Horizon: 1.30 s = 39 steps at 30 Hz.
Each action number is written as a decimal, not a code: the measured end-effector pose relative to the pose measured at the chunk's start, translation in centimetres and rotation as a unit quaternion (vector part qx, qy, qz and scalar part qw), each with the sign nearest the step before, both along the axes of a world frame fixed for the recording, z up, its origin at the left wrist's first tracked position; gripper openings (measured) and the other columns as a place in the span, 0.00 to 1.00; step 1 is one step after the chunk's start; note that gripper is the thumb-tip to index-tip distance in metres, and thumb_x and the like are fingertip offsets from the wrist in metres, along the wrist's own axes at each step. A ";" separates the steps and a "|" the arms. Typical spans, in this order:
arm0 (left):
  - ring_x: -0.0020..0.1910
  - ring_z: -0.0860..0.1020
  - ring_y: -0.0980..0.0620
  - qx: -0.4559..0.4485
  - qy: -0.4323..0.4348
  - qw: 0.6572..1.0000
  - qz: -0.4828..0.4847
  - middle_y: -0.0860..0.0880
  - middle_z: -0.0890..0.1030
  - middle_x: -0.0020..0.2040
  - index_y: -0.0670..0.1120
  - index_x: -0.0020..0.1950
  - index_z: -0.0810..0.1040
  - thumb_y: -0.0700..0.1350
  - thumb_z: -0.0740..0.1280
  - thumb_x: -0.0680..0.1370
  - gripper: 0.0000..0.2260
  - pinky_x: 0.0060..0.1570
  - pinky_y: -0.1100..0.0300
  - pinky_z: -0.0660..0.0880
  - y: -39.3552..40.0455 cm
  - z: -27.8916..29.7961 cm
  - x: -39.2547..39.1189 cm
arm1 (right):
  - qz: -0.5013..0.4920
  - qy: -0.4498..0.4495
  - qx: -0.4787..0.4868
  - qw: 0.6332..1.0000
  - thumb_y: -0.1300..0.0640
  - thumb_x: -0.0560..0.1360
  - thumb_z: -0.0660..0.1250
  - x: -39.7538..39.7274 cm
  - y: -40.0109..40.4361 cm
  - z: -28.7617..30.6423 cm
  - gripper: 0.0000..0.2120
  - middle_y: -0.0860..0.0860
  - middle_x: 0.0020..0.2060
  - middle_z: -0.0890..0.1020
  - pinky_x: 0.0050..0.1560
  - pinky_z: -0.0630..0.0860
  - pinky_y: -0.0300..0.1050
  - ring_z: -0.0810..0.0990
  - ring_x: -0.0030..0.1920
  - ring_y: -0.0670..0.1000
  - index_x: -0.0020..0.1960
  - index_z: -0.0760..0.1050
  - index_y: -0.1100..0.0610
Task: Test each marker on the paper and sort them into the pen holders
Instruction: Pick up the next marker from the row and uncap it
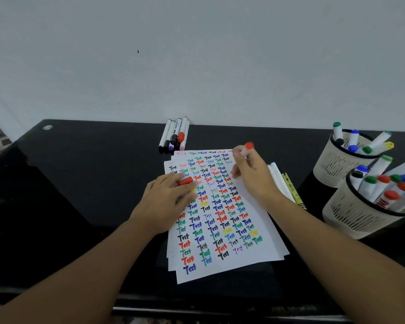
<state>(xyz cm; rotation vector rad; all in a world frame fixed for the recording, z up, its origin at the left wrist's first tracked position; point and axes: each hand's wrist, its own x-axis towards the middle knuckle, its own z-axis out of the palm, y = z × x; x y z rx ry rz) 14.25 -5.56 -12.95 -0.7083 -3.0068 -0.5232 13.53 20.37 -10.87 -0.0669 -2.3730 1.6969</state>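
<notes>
Two hands work over the paper [222, 213] — the right hand [253, 174] pinches a red marker [247, 148] near the sheet's far edge, the left hand [166, 197] grips its red cap [186, 181] while resting on the left edge. Both pen holders [344, 160] stand right — bare black desk [80, 183] lies left.

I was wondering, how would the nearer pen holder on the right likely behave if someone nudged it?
The nearer pen holder probably tips fairly easily: its markers lean out above the rim, raising the weight. Its slotted walls suggest light plastic, so on the glossy black desk it may slide before toppling.
</notes>
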 end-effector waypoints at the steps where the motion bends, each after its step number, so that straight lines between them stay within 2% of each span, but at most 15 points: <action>1: 0.79 0.55 0.55 0.000 -0.006 1.000 0.003 0.59 0.62 0.79 0.65 0.76 0.66 0.69 0.49 0.79 0.27 0.77 0.45 0.54 0.1 0.1 0.0 | -0.014 -0.006 0.001 1.000 0.39 0.84 0.59 0.0 -0.1 0.2 0.14 0.48 0.39 0.81 0.48 0.79 0.43 0.81 0.42 0.47 0.61 0.76 0.46; 3: 0.79 0.54 0.56 -0.002 -0.009 1.000 0.009 0.60 0.61 0.79 0.64 0.77 0.66 0.69 0.52 0.79 0.27 0.78 0.46 0.53 0.2 0.2 0.0 | -0.046 -0.018 0.021 0.999 0.40 0.84 0.60 -0.1 -0.2 0.3 0.16 0.45 0.39 0.81 0.45 0.77 0.41 0.80 0.41 0.44 0.60 0.78 0.49; 5: 0.79 0.54 0.56 -0.002 -0.012 1.000 0.014 0.60 0.61 0.80 0.64 0.77 0.66 0.69 0.54 0.80 0.27 0.78 0.48 0.52 0.2 0.1 0.0 | -0.073 -0.020 0.053 0.996 0.43 0.84 0.62 -0.3 0.0 -0.3 0.15 0.46 0.42 0.83 0.47 0.78 0.43 0.82 0.44 0.45 0.56 0.79 0.53; 10: 0.79 0.54 0.56 -0.001 -0.018 1.000 0.018 0.61 0.60 0.80 0.63 0.77 0.66 0.69 0.54 0.79 0.27 0.77 0.48 0.52 0.2 0.0 -0.1 | -0.091 -0.004 0.077 0.993 0.46 0.83 0.67 -0.4 0.3 -1.1 0.09 0.44 0.45 0.85 0.46 0.79 0.40 0.84 0.47 0.44 0.54 0.79 0.52; 14: 0.79 0.54 0.56 -0.003 -0.022 1.000 0.020 0.61 0.60 0.80 0.64 0.77 0.66 0.71 0.52 0.78 0.28 0.78 0.47 0.53 0.2 0.1 -0.1 | -0.090 -0.029 0.059 0.994 0.47 0.84 0.65 -0.6 0.3 -1.1 0.10 0.49 0.43 0.84 0.47 0.79 0.46 0.83 0.45 0.47 0.50 0.77 0.53; 18: 0.79 0.54 0.56 -0.007 -0.026 0.999 0.021 0.61 0.60 0.80 0.64 0.77 0.65 0.71 0.52 0.78 0.29 0.78 0.48 0.53 0.3 0.2 -0.1 | -0.085 -0.053 0.056 0.993 0.46 0.85 0.62 -0.8 0.3 -1.0 0.13 0.48 0.44 0.83 0.50 0.79 0.49 0.82 0.47 0.48 0.53 0.77 0.55; 22: 0.79 0.53 0.56 -0.008 -0.028 0.999 0.023 0.61 0.60 0.80 0.63 0.77 0.65 0.70 0.52 0.78 0.29 0.78 0.48 0.52 0.3 0.3 0.0 | -0.074 -0.066 0.086 0.991 0.46 0.85 0.61 -0.8 0.4 -1.0 0.15 0.49 0.43 0.82 0.49 0.78 0.48 0.81 0.46 0.48 0.53 0.78 0.56; 29: 0.79 0.54 0.57 -0.013 -0.026 0.999 0.023 0.61 0.60 0.80 0.64 0.77 0.65 0.71 0.52 0.78 0.29 0.78 0.48 0.52 0.4 0.2 -0.2 | -0.072 -0.083 0.117 0.987 0.45 0.85 0.61 -0.9 0.4 -1.1 0.15 0.48 0.47 0.83 0.54 0.81 0.52 0.82 0.48 0.47 0.53 0.78 0.54; 39: 0.79 0.54 0.57 -0.006 -0.023 0.999 0.024 0.61 0.60 0.80 0.63 0.77 0.65 0.70 0.53 0.79 0.28 0.78 0.48 0.53 0.4 0.3 0.0 | -0.092 -0.078 0.134 0.984 0.44 0.85 0.61 -0.9 0.3 -1.0 0.15 0.50 0.44 0.83 0.53 0.82 0.57 0.83 0.46 0.48 0.54 0.77 0.55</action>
